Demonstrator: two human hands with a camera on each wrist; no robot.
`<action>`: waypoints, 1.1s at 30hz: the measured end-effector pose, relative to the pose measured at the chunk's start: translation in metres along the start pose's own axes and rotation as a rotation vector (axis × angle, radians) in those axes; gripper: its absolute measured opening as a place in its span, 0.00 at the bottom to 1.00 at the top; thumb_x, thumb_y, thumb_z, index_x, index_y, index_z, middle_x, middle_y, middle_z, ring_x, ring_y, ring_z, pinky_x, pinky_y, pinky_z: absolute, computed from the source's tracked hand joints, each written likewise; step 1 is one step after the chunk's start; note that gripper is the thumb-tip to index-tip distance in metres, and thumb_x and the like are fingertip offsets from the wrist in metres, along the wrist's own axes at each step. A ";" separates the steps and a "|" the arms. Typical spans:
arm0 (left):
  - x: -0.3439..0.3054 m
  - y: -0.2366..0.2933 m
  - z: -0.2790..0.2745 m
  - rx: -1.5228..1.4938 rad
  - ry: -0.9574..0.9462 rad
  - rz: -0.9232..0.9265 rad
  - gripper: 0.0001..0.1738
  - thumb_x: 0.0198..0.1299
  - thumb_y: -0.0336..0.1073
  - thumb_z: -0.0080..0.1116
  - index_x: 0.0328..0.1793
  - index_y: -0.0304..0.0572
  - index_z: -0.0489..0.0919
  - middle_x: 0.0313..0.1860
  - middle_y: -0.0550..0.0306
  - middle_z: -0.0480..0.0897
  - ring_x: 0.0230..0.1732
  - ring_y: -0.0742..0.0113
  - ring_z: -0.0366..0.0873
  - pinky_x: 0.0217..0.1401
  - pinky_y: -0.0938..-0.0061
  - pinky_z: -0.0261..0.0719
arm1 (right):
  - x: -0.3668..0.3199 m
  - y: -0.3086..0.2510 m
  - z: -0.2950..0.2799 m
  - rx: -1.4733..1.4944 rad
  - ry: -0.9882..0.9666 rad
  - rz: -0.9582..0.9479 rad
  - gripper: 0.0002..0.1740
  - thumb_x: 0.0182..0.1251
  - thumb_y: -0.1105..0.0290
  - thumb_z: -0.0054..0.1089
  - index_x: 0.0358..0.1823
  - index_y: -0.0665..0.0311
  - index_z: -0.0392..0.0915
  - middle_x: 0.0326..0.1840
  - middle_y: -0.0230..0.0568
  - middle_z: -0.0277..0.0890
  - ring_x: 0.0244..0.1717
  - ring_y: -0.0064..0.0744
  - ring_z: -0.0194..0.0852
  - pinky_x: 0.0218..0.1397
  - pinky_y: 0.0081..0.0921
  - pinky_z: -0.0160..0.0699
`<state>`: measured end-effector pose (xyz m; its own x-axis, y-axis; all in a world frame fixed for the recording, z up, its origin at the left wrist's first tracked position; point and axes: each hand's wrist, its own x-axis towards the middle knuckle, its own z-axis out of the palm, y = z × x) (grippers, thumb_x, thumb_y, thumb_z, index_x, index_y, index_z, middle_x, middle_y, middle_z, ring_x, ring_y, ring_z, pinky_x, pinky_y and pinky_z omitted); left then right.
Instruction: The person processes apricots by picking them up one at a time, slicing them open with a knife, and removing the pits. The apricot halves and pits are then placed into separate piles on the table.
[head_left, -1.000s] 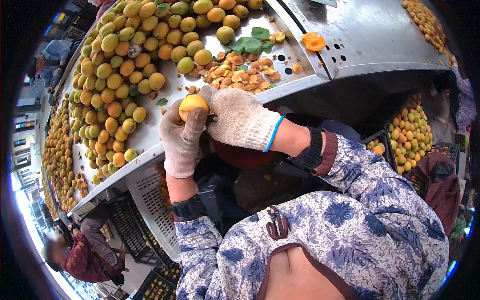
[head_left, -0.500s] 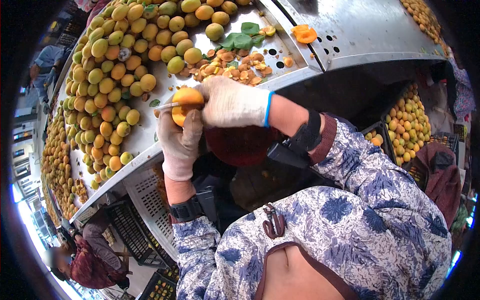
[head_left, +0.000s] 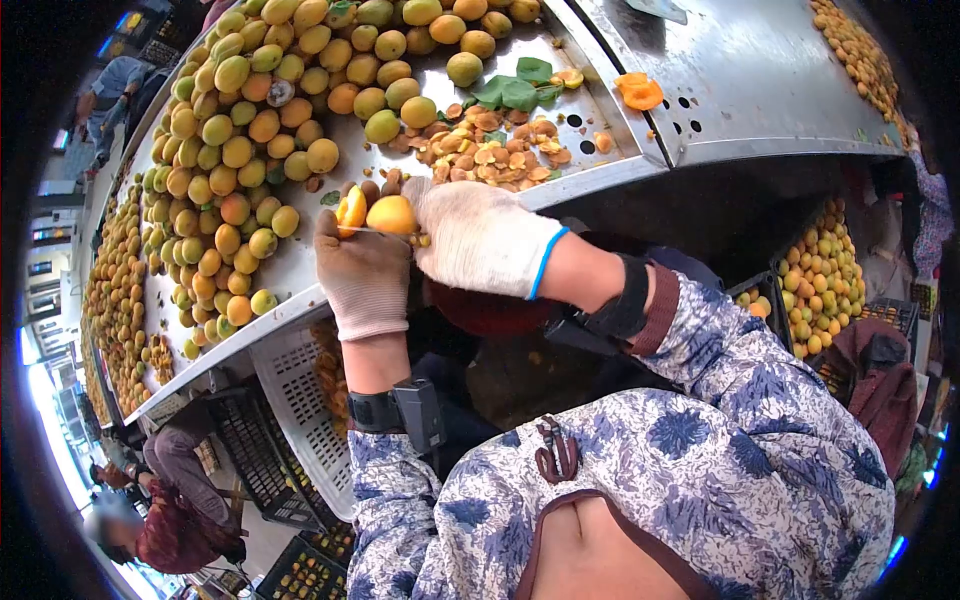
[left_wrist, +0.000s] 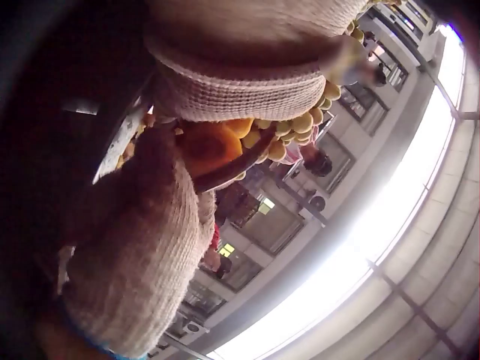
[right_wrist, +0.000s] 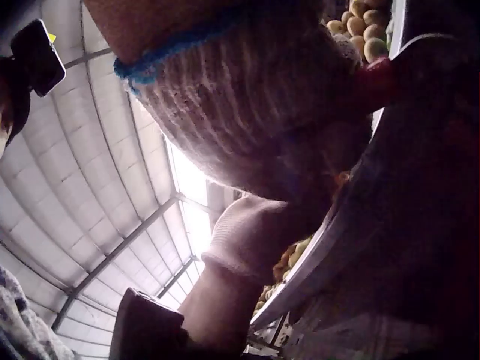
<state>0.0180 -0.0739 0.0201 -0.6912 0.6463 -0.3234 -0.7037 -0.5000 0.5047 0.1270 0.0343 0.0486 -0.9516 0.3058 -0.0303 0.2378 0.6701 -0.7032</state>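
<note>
My gloved left hand (head_left: 362, 268) grips a split apricot at the table's front edge. One half (head_left: 350, 211) shows its orange inside; the rounded other half (head_left: 391, 215) sits beside it, close to my right fingers. My right hand (head_left: 485, 238), in a white knit glove with a blue cuff, holds a small knife. Its thin blade (left_wrist: 241, 162) lies by the orange cut flesh (left_wrist: 210, 148) in the left wrist view. A red handle end (right_wrist: 376, 81) sticks out of the right glove in the right wrist view; the fist hides most of the handle.
Whole apricots (head_left: 235, 150) heap on the metal table (head_left: 330, 235). Brown pits (head_left: 490, 150), green leaves (head_left: 520, 92) and opened apricot flesh (head_left: 638, 92) lie beyond my hands. A white basket (head_left: 300, 380) stands below the edge, with a crate of apricots (head_left: 820, 280) at right.
The apricot looked whole a second ago, then the blade crossed it; now it is parted into two halves. The left hand has turned, its back now facing up. The head view has shifted slightly.
</note>
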 end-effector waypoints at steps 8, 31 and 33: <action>0.006 -0.003 -0.003 0.084 0.018 -0.078 0.21 0.70 0.43 0.36 0.60 0.37 0.67 0.54 0.40 0.78 0.57 0.47 0.75 0.62 0.53 0.74 | 0.003 -0.004 -0.016 0.485 -0.016 0.165 0.24 0.62 0.53 0.54 0.42 0.72 0.77 0.31 0.58 0.80 0.33 0.52 0.82 0.40 0.41 0.82; -0.018 -0.029 0.016 -0.117 0.006 0.066 0.18 0.70 0.48 0.44 0.54 0.42 0.66 0.51 0.47 0.76 0.48 0.54 0.77 0.55 0.59 0.77 | 0.015 -0.008 0.013 1.777 0.472 0.520 0.07 0.66 0.66 0.58 0.33 0.60 0.72 0.15 0.34 0.68 0.08 0.28 0.62 0.08 0.26 0.64; -0.029 -0.035 0.043 -0.034 0.157 0.135 0.19 0.69 0.49 0.44 0.54 0.41 0.68 0.51 0.47 0.78 0.50 0.54 0.77 0.56 0.59 0.77 | 0.012 -0.015 0.010 1.755 0.530 0.299 0.08 0.66 0.66 0.61 0.39 0.60 0.74 0.17 0.34 0.69 0.08 0.26 0.63 0.08 0.25 0.65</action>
<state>0.0695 -0.0504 0.0463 -0.7949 0.4758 -0.3766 -0.6063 -0.5971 0.5253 0.1105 0.0210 0.0516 -0.6863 0.6521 -0.3221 -0.4122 -0.7137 -0.5663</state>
